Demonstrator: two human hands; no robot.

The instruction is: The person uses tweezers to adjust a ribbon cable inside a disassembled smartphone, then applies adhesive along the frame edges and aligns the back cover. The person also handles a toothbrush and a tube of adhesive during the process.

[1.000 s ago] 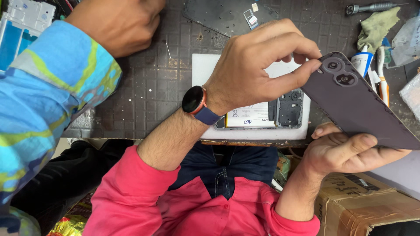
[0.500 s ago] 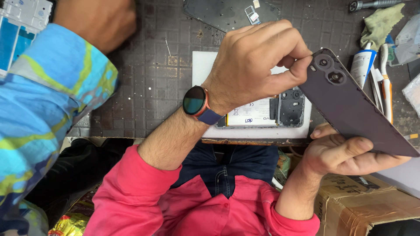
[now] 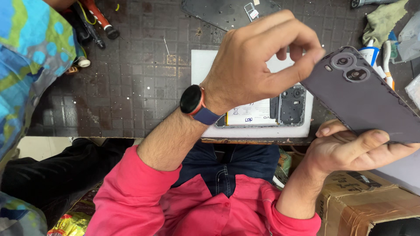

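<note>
- Left hand (image 3: 262,61) – thumb and forefinger pinched at the camera-end corner of the dark purple plastic phone back cover (image 3: 372,105), other fingers curled.
- Right hand (image 3: 350,148) cups the cover from beneath, fingers curled on its edge.
- Opened phone with exposed battery (image 3: 267,114) lies under the left hand on the worktop (image 3: 131,78).
- Likely step: checking the detached cover – next needs a careful corner grip.
</note>
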